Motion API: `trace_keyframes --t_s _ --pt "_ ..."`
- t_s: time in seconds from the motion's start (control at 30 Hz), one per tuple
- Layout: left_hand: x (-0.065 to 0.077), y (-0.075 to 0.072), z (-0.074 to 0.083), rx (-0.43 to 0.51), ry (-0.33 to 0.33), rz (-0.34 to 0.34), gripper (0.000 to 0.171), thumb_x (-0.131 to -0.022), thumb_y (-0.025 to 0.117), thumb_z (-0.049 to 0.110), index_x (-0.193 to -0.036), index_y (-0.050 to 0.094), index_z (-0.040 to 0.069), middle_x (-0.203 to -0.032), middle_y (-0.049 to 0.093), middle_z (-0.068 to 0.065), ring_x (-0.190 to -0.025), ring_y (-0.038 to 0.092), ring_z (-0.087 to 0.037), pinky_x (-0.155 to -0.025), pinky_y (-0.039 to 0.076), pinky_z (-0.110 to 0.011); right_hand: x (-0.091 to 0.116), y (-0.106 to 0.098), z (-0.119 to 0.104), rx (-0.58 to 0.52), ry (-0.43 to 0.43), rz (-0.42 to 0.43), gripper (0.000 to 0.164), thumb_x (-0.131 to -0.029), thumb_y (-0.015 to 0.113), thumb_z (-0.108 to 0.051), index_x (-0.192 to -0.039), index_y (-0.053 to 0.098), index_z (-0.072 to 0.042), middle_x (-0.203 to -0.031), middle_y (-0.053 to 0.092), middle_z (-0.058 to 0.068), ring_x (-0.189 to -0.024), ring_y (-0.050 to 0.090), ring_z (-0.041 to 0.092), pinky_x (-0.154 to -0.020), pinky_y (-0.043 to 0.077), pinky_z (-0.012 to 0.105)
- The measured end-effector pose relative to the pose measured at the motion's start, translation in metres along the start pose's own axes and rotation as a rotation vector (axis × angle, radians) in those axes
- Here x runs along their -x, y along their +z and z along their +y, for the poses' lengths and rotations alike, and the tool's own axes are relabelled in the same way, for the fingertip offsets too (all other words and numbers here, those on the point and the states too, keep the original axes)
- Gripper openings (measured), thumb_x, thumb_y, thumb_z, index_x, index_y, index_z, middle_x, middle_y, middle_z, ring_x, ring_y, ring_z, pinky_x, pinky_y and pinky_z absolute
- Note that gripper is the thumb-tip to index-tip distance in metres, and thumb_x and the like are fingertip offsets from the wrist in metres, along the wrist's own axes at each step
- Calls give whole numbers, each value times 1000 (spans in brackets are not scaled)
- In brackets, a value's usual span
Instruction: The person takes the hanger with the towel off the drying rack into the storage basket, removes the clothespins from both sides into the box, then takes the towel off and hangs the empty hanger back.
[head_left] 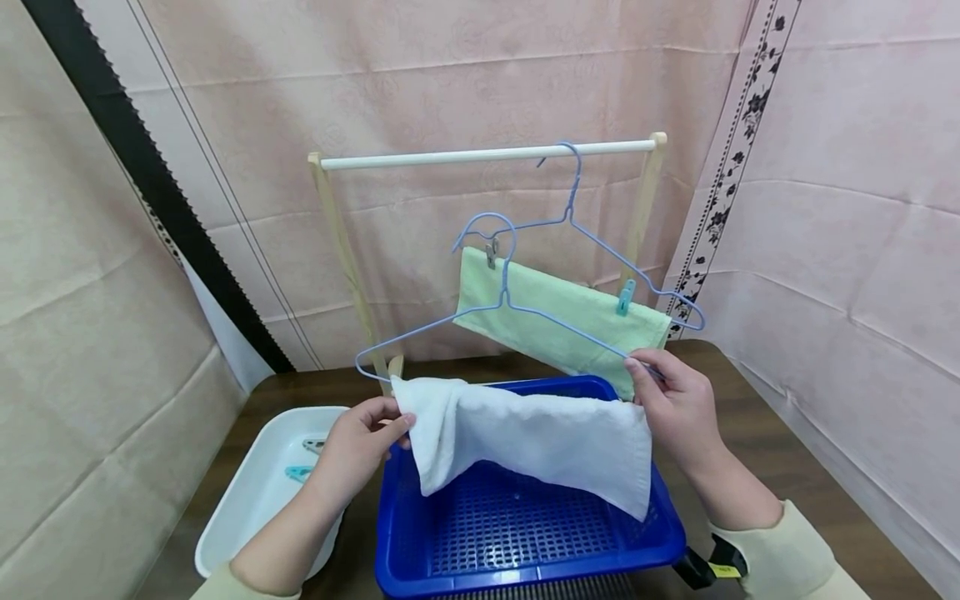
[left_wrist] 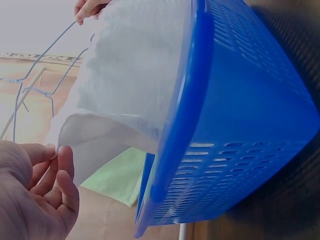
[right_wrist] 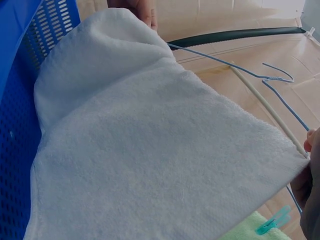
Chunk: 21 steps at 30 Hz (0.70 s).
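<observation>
A white towel hangs over the blue basket, its top edge along the lower bar of a blue wire hanger. My left hand pinches the towel's upper left corner between thumb and fingers, as the left wrist view shows. At the other end, my right hand pinches the hanger's right arm together with the towel's upper right corner. The hanger's hook stands up freely in front of the rack. Cloth hides most of the hanger's lower bar.
Behind, a rack with a white rod carries another blue hanger, with a green towel clipped on by a teal clothespin and a grey one. The blue basket stands below my hands. Left of it, a white tray holds clothespins.
</observation>
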<state>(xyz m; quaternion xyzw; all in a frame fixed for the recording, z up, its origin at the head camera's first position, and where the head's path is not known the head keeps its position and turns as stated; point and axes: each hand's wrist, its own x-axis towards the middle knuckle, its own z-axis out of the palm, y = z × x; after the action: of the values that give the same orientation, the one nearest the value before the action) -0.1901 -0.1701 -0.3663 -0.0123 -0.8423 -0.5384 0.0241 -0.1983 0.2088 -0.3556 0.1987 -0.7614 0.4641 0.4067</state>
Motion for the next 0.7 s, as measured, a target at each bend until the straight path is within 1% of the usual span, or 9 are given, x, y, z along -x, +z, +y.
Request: trace_keyframes --t_s 0.23,0.37,0.5,0.7 --pt "3 3 -1 3 9 2 16 -92 71 19 -103 70 7 -95 69 -6 -84 68 -29 -67 55 -34 0 1 2 -12 14 6 16 -86 69 11 -97 72 0 -61 54 -1 -52 49 4 -49 40 16" --pt "5 4 -2 -5 5 -4 16 -92 72 18 -104 70 8 -95 69 -6 -86 67 -32 -71 56 -39 1 0 3 0 5 6 16 -86 69 11 -97 72 0 -61 54 -1 -52 49 3 -49 40 16" --pt "6 5 -1 -24 -7 -5 16 -92 72 18 -105 70 9 -96 69 -5 -85 66 -31 -73 55 -41 0 1 3 6 17 9 14 -87 69 8 -96 72 -1 -60 54 -2 -52 49 3 -49 40 17" --pt "8 6 -1 -17 -10 -11 12 -92 72 16 -101 70 9 -93 69 -5 -83 66 -31 -73 55 -40 0 2 4 5 40 15 13 -88 69 7 -97 72 -1 -61 55 -2 -51 49 3 -49 40 16"
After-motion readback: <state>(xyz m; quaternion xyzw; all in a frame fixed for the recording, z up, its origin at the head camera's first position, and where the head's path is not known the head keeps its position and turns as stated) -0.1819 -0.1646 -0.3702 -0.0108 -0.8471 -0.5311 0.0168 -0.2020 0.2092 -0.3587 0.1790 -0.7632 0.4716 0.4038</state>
